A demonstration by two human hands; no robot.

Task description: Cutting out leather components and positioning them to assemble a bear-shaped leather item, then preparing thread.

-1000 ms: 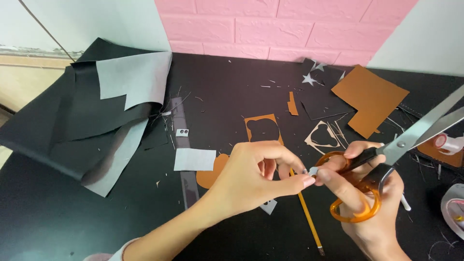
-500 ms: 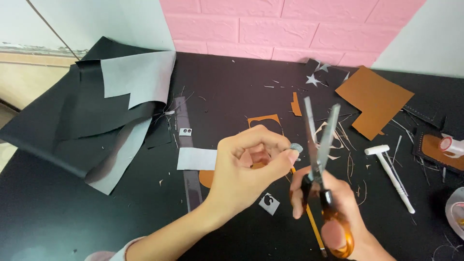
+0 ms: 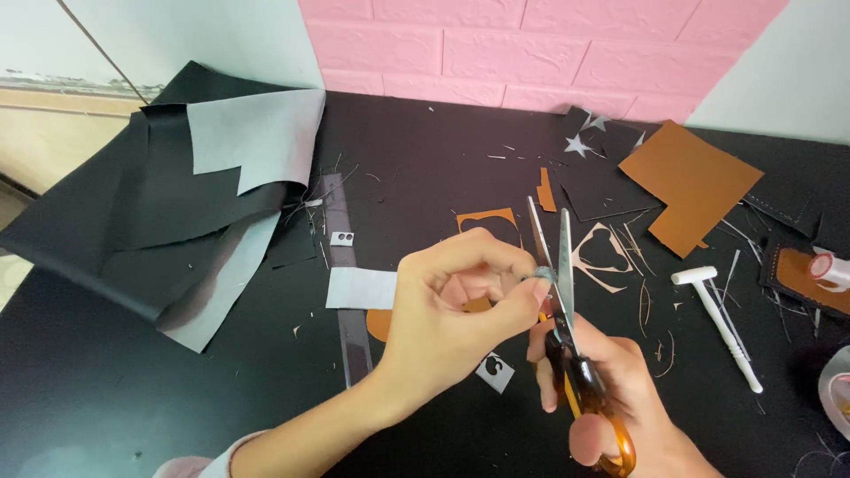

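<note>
My right hand grips orange-handled scissors with the blades pointing up and away, slightly apart. My left hand pinches a tiny grey piece between thumb and forefinger, right at the blades. Beneath my hands lie an orange pencil and a small grey scrap with a dark cut-out shape, on the black table.
A large black and grey sheet is folded at the left. A grey rectangle and a dark strip lie beside my left hand. Brown sheet, cut-out offcuts, white tool, tape roll sit at the right.
The scissors swung from pointing far right to pointing up. Both hands drew together over the small grey piece, and the blades have closed in on it.
</note>
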